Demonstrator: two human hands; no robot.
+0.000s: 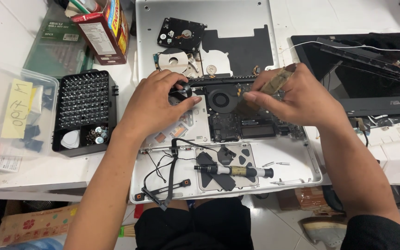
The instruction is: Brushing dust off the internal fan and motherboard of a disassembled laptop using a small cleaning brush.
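1. The left hand (pixel 160 99) pinches a small black part at the open laptop (pixel 255 153) hinge; it should lift gently.
2. The right hand (pixel 292 97), at three o'clock, grips a tan strip; steady pull advised.
3. At nine o'clock, the black bit case (pixel 84 111) holds bits and screws; the clear box (pixel 5 115) holds dark parts.

Bit case (pixel 85 111) crowds the left — bare desk (pixel 348 18) upper right
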